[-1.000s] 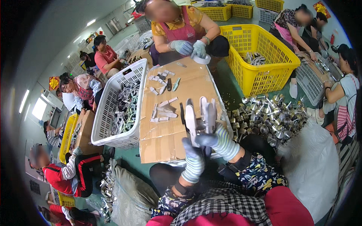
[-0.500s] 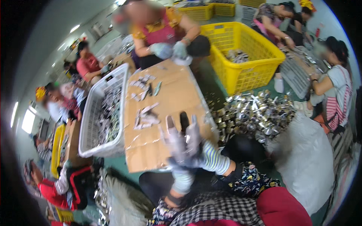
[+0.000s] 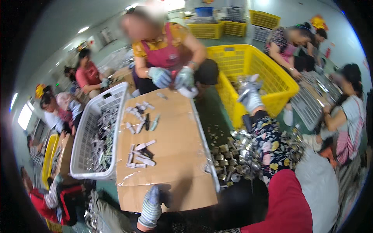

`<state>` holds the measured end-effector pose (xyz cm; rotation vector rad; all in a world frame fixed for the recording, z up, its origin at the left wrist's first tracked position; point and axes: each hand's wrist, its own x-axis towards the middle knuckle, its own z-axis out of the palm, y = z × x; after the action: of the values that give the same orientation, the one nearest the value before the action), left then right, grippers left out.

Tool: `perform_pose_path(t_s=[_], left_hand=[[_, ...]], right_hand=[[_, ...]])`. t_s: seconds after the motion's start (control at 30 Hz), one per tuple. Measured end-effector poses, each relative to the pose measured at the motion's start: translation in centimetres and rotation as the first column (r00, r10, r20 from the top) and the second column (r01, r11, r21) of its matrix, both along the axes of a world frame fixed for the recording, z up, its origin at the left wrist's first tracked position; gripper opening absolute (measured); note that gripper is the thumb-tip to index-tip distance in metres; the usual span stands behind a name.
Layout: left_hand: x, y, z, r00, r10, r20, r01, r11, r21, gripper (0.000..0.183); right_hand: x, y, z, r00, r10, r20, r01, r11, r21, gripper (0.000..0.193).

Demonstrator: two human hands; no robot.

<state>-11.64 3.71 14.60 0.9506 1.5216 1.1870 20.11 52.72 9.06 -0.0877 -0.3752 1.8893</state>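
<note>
My left hand (image 3: pixel 154 205), in a striped knit glove, is at the near edge of a cardboard-topped work surface (image 3: pixel 175 151). Its fingers curl inward, and whatever they may hold is hidden. My right arm reaches out to the right, and my gloved right hand (image 3: pixel 251 99) hangs over a yellow basket (image 3: pixel 268 93). The fingers look closed round a shiny metal part (image 3: pixel 248 80), somewhat blurred. Two loose groups of small flat strip-like pieces (image 3: pixel 142 153) lie on the cardboard, mostly pale grey, a few dark, one pale green.
A white basket (image 3: pixel 79 149) full of similar strips stands left of the cardboard. Shiny metal parts (image 3: pixel 237 159) are heaped on the floor to the right, beside a white sack (image 3: pixel 320 190). Across the board sits a gloved co-worker (image 3: pixel 171 50); other people work on both sides.
My hands were together over the front of the cardboard. My right hand has swung out to the yellow basket, and my left has drawn back to the near edge. The view has shifted.
</note>
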Motion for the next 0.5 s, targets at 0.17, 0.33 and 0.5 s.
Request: perform_pose_path(t_s=[0.17,0.33,0.5], left_hand=[[-1.9,3.5,3.0,1.000,0.019,0.018,-0.020,0.999,0.047,0.050],[-5.4,11.3,3.6,0.973,-0.094,0.209,0.094,0.995,0.008,0.058],[-5.3,19.5,1.6,0.762,-0.044,0.646,0.098,0.994,-0.048,0.074]], right_hand=[[-1.4,1.4,1.1,0.831,-0.326,0.451,0.342,0.938,0.047,0.032],[-6.6,-18.4,6.1,0.619,0.057,0.783,-0.178,0.981,0.070,0.036],[-4.3,-31.2,5.1,0.249,0.210,0.946,-0.693,0.721,0.022,0.035]])
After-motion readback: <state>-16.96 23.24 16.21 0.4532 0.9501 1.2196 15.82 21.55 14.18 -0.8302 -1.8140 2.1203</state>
